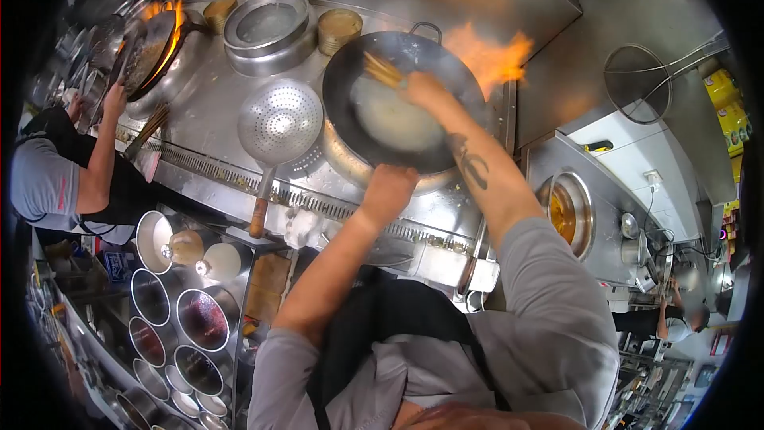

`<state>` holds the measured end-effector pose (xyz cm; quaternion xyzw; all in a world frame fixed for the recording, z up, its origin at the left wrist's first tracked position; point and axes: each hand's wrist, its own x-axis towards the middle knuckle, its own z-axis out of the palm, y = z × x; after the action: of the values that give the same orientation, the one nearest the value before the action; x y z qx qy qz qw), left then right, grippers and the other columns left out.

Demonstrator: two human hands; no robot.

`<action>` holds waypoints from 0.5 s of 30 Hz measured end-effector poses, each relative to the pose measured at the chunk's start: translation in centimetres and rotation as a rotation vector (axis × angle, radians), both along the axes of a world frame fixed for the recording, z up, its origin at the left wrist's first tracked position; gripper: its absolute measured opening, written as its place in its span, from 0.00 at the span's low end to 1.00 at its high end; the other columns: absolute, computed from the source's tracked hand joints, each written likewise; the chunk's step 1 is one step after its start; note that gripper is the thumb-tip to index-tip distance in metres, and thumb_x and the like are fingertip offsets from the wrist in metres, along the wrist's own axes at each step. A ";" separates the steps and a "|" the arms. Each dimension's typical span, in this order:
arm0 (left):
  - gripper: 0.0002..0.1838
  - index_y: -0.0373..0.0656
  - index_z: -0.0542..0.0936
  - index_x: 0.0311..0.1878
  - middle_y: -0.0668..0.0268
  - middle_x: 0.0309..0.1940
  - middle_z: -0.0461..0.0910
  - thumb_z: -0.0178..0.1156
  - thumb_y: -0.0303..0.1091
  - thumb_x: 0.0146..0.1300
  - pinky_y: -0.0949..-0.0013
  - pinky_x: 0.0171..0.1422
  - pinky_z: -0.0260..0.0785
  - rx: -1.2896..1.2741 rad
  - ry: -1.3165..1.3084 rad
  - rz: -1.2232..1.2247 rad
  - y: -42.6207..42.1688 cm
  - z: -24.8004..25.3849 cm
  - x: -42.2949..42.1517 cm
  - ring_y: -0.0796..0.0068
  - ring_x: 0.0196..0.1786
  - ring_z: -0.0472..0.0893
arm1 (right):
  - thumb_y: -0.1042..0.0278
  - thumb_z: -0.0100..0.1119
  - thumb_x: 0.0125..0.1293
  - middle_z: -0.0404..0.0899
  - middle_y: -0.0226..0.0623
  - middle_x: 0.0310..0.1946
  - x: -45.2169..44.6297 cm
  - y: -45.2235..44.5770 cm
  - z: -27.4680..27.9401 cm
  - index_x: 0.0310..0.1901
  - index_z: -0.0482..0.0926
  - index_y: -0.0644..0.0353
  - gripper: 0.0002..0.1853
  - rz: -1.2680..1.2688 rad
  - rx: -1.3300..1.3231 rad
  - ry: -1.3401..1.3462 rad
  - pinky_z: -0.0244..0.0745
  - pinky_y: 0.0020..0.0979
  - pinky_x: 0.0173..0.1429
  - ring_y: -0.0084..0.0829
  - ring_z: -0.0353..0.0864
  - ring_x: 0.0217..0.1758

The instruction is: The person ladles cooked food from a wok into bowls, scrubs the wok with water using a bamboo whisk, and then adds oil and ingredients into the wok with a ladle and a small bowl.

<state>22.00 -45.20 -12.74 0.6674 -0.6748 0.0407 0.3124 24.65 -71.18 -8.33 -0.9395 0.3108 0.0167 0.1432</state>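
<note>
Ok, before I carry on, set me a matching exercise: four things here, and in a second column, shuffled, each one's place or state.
1. Black wok
2. Nearer bamboo brush
3. Perforated ladle
4. Steel bowl at right

A. Has orange contents
B. Left hand at its near rim
C. Wooden-handled, left of the wok
D. In the right hand

Pairs: 1-B, 2-D, 3-C, 4-A

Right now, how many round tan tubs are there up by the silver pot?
2: a left tub beside the silver pot, and a right tub between it and the black wok. Clutter might hide more.
</note>
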 end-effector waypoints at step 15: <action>0.03 0.43 0.75 0.30 0.62 0.28 0.80 0.53 0.28 0.56 0.57 0.44 0.67 0.041 0.097 -0.005 0.4 0.8 0.2 0.61 0.37 0.81 | 0.59 0.58 0.59 0.85 0.48 0.35 -11.7 3.5 6.2 0.44 0.81 0.63 0.17 0.096 -0.228 0.371 0.79 0.46 0.48 0.50 0.85 0.41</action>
<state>22.18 -44.81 -11.93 0.6730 -0.6614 -0.0064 0.3309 12.96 -67.72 -2.10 -0.9441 0.2867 0.1606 -0.0246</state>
